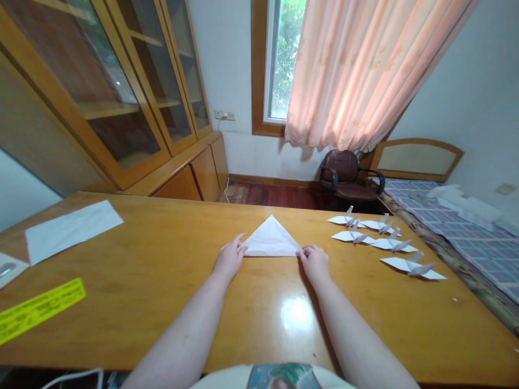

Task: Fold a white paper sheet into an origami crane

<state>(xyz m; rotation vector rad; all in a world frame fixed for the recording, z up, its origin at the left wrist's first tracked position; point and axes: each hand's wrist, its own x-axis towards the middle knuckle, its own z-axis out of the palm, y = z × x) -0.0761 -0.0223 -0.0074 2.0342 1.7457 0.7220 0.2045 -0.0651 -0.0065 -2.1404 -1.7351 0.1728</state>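
A wide wooden tabletop [162, 302] is taken up only in part, its near middle being kept bare, seemingly so that paper can be worked flat there; a white sheet [71, 229] is laid well off to the left, apparently kept as stock out of the way; a group of paper cranes [391, 244] is set in loose pairs at the right side, well apart from the work, probably so that they are not crushed; a yellow strip [38, 309] is left near the left front edge; a folded paper triangle [271, 240] is laid in the middle, its point turned away and its long edge toward the person, so that both ends are within easy reach; the left hand [229, 261] is stretched out, fingers close together, with its tips laid on the left corner; the right hand [315, 263] is curled, its fingertips gathered at the right corner, though whether that corner is pinched or merely pressed cannot be told; the edge seems thus held down at both ends against slipping.
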